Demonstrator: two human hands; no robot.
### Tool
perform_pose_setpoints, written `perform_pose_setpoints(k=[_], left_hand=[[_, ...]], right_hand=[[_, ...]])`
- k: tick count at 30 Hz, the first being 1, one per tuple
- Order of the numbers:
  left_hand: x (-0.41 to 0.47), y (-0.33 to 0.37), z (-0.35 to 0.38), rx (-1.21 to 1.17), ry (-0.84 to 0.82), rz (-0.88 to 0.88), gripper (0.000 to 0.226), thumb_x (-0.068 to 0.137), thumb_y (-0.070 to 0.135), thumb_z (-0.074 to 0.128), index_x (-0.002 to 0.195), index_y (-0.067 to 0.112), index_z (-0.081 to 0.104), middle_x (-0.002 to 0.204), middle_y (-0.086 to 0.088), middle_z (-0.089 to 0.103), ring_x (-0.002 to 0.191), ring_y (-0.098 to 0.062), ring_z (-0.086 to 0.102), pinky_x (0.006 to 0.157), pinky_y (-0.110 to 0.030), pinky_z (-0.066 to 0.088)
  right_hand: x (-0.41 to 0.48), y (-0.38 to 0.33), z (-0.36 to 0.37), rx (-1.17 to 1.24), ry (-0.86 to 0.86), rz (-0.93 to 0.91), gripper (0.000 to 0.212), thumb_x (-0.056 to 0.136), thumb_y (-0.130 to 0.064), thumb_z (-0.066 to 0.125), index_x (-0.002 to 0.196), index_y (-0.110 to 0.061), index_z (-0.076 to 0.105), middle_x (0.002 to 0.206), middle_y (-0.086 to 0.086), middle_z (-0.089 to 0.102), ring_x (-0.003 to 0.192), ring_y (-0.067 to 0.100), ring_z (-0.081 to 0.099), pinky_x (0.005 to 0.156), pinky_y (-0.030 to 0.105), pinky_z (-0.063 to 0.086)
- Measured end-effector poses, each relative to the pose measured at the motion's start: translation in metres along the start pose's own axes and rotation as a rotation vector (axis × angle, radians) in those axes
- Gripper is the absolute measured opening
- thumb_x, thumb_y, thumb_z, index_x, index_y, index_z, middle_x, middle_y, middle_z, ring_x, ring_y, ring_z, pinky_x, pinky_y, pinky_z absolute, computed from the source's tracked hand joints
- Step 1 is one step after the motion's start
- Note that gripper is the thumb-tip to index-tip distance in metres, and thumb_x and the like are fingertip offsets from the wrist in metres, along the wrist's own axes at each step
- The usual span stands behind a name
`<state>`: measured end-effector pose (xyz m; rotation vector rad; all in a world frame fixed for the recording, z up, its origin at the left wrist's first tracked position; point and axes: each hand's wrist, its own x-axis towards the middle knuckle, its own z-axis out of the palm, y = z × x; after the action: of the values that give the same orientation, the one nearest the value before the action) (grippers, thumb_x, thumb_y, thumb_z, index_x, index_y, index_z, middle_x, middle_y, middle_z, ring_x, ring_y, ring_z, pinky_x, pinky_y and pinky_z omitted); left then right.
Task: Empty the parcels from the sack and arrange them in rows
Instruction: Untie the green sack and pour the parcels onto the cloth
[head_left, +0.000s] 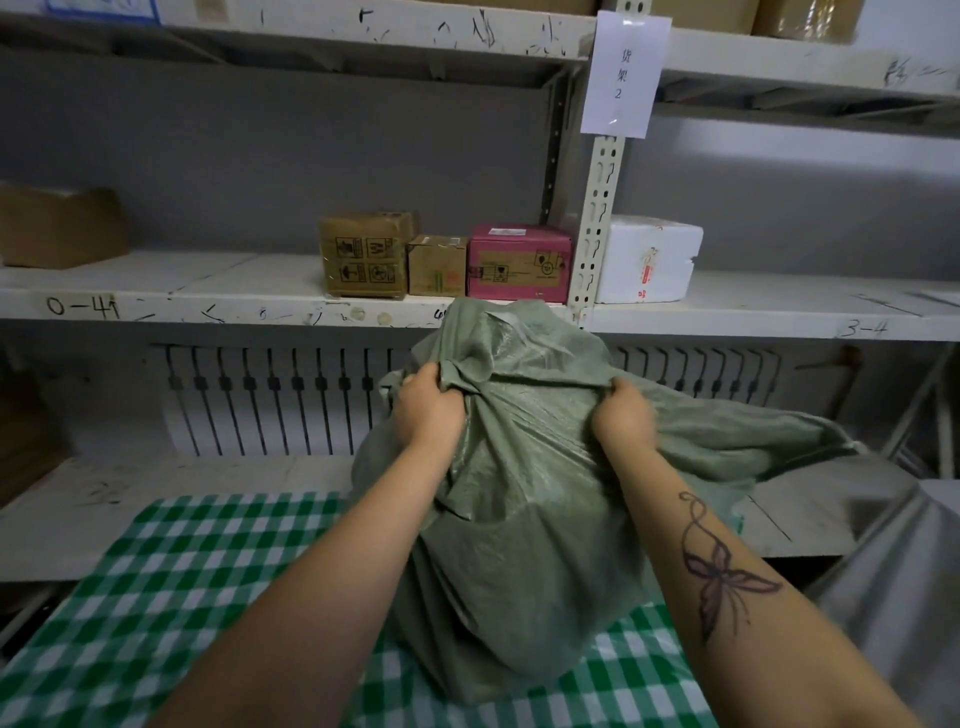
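On the green-and-white checked cloth (171, 571) stands the bulging green woven sack (519, 519), its gathered fabric clenched by your left hand (428, 408) and right hand (623, 415); lift evenly so parcels slide out onto that cloth.

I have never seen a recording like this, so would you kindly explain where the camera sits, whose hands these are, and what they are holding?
There is no machine here: a person works with bare hands. The single picture comes from a wide-angle camera worn on the person's head, looking forward and down, which is why both forearms reach in from the bottom edge. The left hand and the right hand each grip a bunched fold of the green sack near its top. The sack stands, full and bulging, on a green-and-white checked cloth. No parcel lies on the cloth yet. Behind is a white shelf carrying two brown boxes, a pink box and a white foam box.
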<state>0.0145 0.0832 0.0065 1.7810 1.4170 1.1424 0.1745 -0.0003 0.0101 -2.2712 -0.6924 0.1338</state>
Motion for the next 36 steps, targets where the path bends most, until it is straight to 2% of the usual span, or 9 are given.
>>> perform_pose_setpoints(k=[3,6,16,19,21,25,30,33,36], left_hand=[[-0.006,0.011,-0.005,-0.027,0.049,0.053,0.022,0.089,0.010,0.045,0.103,0.012,0.061,0.114,-0.012,0.058,0.095,-0.030,0.055,0.067,-0.030,0.036],[-0.007,0.028,-0.015,-0.050,0.104,0.133,0.024,0.087,0.008,0.047,0.106,0.011,0.060,0.115,-0.009,0.056,0.095,-0.029,0.055,0.068,-0.029,0.036],[0.010,0.024,-0.058,-0.211,0.128,0.039,0.026,0.088,0.027,0.053,0.111,0.018,0.060,0.113,-0.008,0.062,0.100,-0.029,0.057,0.079,-0.036,0.047],[0.007,-0.009,-0.055,-0.440,-0.191,-0.182,0.058,0.077,0.055,0.061,0.123,0.019,0.060,0.123,-0.006,0.061,0.111,-0.027,0.057,0.097,-0.037,0.044],[0.008,-0.033,-0.045,-0.487,-0.345,-0.263,0.097,0.046,0.082,0.066,0.126,0.027,0.058,0.132,-0.003,0.058,0.119,-0.025,0.054,0.106,-0.044,0.040],[0.020,-0.068,-0.033,-0.209,-0.367,-0.262,0.130,0.016,0.081,0.074,0.134,0.035,0.045,0.142,0.001,0.047,0.129,-0.025,0.045,0.106,-0.047,0.039],[0.001,-0.066,-0.050,0.024,-0.456,-0.350,0.102,0.074,0.070,0.056,0.151,0.025,0.006,0.157,-0.015,0.003,0.144,-0.035,0.013,0.114,-0.047,0.019],[-0.004,-0.076,-0.045,0.284,-0.512,-0.414,0.094,0.083,0.074,0.031,0.151,0.015,0.004,0.158,-0.015,0.007,0.145,-0.033,0.009,0.116,-0.039,0.015],[-0.005,-0.077,-0.035,0.241,-0.459,-0.411,0.094,0.081,0.071,0.044,0.151,0.022,0.006,0.155,-0.016,0.016,0.140,-0.034,0.023,0.112,-0.039,0.025]], right_hand=[[-0.002,-0.019,-0.020,0.323,0.195,-0.003,0.030,0.099,-0.010,0.025,0.115,-0.004,0.050,0.117,0.022,0.059,0.105,0.036,0.055,0.078,0.036,0.038],[-0.009,-0.045,-0.044,0.414,0.308,-0.002,0.031,0.100,-0.014,0.028,0.119,-0.005,0.051,0.121,0.021,0.058,0.110,0.037,0.054,0.082,0.038,0.040],[-0.036,-0.130,-0.068,0.251,0.427,-0.337,0.028,0.100,-0.019,0.027,0.116,-0.011,0.049,0.117,0.017,0.062,0.108,0.035,0.056,0.083,0.039,0.042],[-0.044,-0.118,-0.027,0.197,0.331,-0.366,0.024,0.098,-0.016,0.028,0.111,-0.009,0.048,0.108,0.020,0.065,0.106,0.039,0.055,0.092,0.043,0.043],[-0.051,-0.110,-0.005,0.142,0.266,-0.376,0.022,0.097,-0.011,0.029,0.107,-0.008,0.048,0.102,0.021,0.065,0.102,0.038,0.055,0.101,0.046,0.040],[-0.057,-0.108,0.016,0.016,0.183,-0.427,0.023,0.096,-0.008,0.031,0.110,-0.007,0.048,0.104,0.018,0.065,0.098,0.034,0.059,0.093,0.041,0.043],[-0.058,-0.114,0.022,-0.153,0.082,-0.464,0.027,0.097,-0.009,0.031,0.117,-0.011,0.049,0.112,0.015,0.063,0.100,0.033,0.059,0.070,0.032,0.034],[-0.066,-0.114,0.030,-0.214,0.000,-0.499,0.031,0.094,-0.007,0.033,0.120,-0.012,0.049,0.116,0.015,0.061,0.103,0.033,0.059,0.072,0.035,0.038],[-0.077,-0.108,0.042,-0.296,-0.096,-0.537,0.035,0.091,-0.004,0.034,0.124,-0.010,0.046,0.121,0.017,0.058,0.109,0.035,0.057,0.078,0.038,0.043]])
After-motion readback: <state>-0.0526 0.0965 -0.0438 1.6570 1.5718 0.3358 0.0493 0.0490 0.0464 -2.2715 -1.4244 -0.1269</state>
